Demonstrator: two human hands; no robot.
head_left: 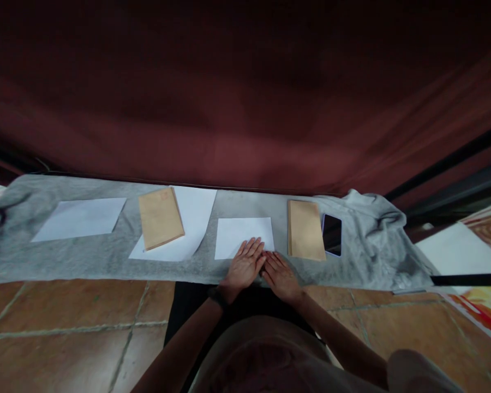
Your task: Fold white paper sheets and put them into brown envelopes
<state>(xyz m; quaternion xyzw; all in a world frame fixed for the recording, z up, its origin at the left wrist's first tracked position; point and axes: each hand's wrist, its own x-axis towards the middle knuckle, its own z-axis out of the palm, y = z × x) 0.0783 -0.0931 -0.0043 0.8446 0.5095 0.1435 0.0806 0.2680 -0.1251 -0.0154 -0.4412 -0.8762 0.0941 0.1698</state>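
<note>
The person is pressing the left hand point(245, 266) flat, fingers stretched out and gripping nothing, on the near edge of a white sheet point(241, 233) lying mid-way along the grey cloth point(106, 262). The right hand point(279, 274), equally flat and loose, is resting alongside, seemingly just touching the sheet's corner. A brown envelope point(305, 237) and a phone point(331, 234) are lying just to the right.

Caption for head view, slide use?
A person's left hand on small white paper sheet, right hand beside it on grey cloth.
</note>
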